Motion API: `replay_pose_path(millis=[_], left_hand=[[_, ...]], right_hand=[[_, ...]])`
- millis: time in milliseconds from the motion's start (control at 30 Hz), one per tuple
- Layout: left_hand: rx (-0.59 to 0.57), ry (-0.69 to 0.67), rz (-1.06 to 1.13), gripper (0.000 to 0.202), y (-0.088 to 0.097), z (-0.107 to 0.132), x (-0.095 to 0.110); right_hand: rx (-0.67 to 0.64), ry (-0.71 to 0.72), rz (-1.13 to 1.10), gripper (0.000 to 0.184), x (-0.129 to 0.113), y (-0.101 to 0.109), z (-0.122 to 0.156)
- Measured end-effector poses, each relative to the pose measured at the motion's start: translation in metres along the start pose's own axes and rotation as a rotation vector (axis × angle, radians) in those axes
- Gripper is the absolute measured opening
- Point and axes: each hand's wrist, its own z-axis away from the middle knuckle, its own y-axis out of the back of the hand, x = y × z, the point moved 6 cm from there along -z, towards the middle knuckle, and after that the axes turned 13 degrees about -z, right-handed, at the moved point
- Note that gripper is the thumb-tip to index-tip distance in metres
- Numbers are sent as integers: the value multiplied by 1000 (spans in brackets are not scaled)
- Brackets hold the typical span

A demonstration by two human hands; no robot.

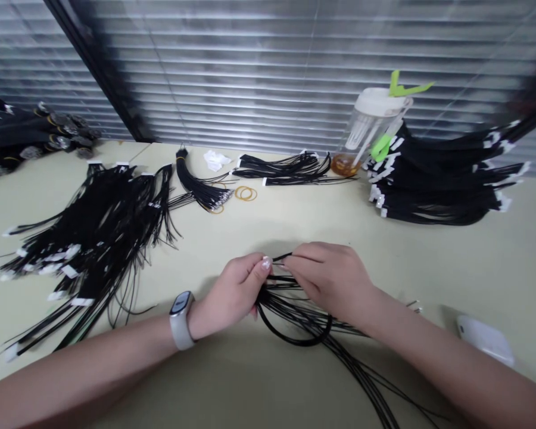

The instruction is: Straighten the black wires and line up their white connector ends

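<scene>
My left hand (234, 292) is closed around a bunch of thin black wires (304, 325) at the middle of the pale table (268, 226). A watch with a white band sits on that wrist. My right hand (328, 277) meets it from the right, fingers pinched on the same wires near the left thumb. The wires loop below both hands and trail off toward the lower right.
A large loose pile of black wires with white tags (93, 238) lies at the left. A tied wire bundle (199, 182), yellow rubber bands (245, 193), another wire bundle (290, 167), a clear bottle with green lid (373, 131), stacked wire bundles (446, 179) and a white object (485, 339) surround the hands.
</scene>
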Motion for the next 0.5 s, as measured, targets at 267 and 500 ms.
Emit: replay_pose_path(millis=[267, 500], left_hand=[[13, -21, -4, 38, 0, -1, 3], [137, 104, 93, 37, 4, -2, -7]], right_hand=[[-23, 18, 26, 25, 5, -4, -1], [-24, -97, 103, 30, 9, 26, -7]])
